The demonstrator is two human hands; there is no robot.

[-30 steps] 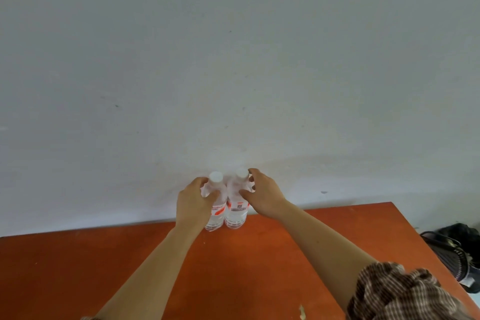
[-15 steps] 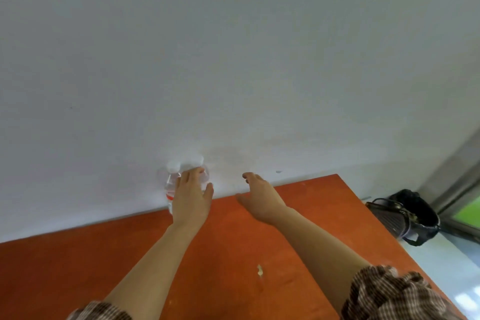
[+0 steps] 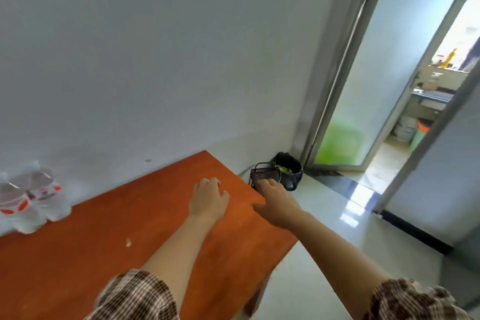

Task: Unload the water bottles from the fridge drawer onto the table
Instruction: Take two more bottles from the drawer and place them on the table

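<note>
- Two water bottles (image 3: 33,200), maybe more in that blurred cluster, stand upright at the far left of the table (image 3: 109,254), touching each other, against the wall (image 3: 155,47). Clear plastic with red-and-white labels; blur stops me reading the fill level or getting an exact count.
- Your left hand (image 3: 207,200) hovers over the table's right half: palm down, fingers loosely curled, nothing in it. It is well apart from the bottles.
- Your right hand (image 3: 276,205) is past the table's right edge, over the floor (image 3: 350,254): fingers spread, nothing in it.
- Step, as I judge it: this batch is set down, both hands are free, and you're facing right, toward the doorway (image 3: 389,112). Looks like the trip back to the fridge drawer.
- Fridge and drawer: neither clearly in view. The grey panel (image 3: 446,176) at the right edge could be an appliance side; can't tell. So I can't say how many bottles are left.
- Next move calls for: find the drawer, reach in with both hands empty, take one bottle per hand by the body, carry them upright.
- When placing: set new ones beside the cluster, not into it. Packed upright bottles would likely topple in a chain.
- Containers: a dark wire basket (image 3: 265,176) sits on the floor just beyond the table's far right corner; contents not readable.
- Touching it on the right, a black bin (image 3: 291,171) with a bag liner holds something greenish-yellow on top. Not task items.
</note>
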